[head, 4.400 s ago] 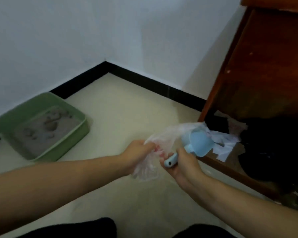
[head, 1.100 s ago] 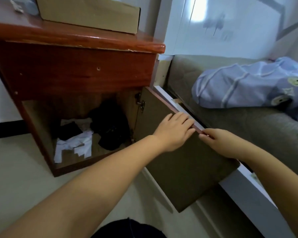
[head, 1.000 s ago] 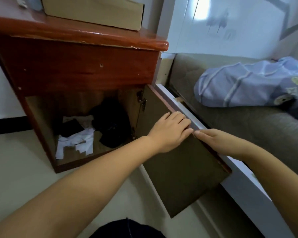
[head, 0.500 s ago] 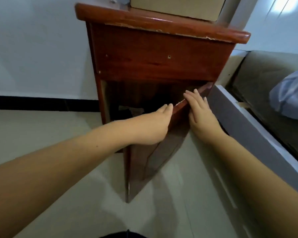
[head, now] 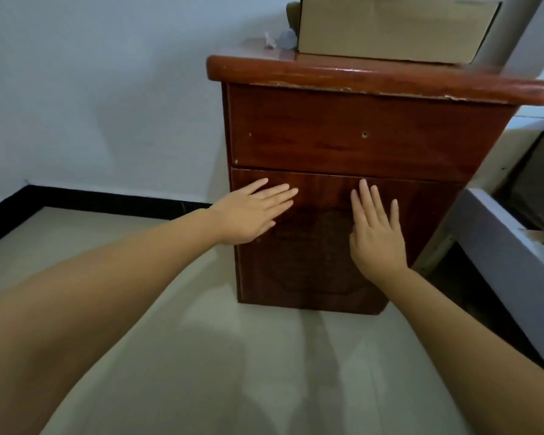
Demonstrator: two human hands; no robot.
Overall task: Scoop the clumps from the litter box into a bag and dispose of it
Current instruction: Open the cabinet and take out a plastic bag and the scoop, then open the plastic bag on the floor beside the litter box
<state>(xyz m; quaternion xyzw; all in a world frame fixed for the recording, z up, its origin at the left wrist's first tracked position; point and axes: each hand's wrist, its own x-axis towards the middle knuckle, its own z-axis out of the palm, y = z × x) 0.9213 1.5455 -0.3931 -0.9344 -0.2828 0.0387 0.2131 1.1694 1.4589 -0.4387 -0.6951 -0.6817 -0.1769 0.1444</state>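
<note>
Head view: both hands, left hand [head: 254, 215] and right hand [head: 376, 237], flat-fingered against cabinet door [head: 321, 262]

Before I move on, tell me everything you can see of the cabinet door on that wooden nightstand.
The cabinet door is a dark reddish-brown wood-look panel with a faint carved oval pattern at its centre. It fills the lower front of the nightstand, below the plain drawer-like panel, and sits shut, flush with the frame. No handle shows. The left hand and right hand both lie flat on its upper half, fingers straight. Its lower edge reaches almost down to the pale floor.
</note>
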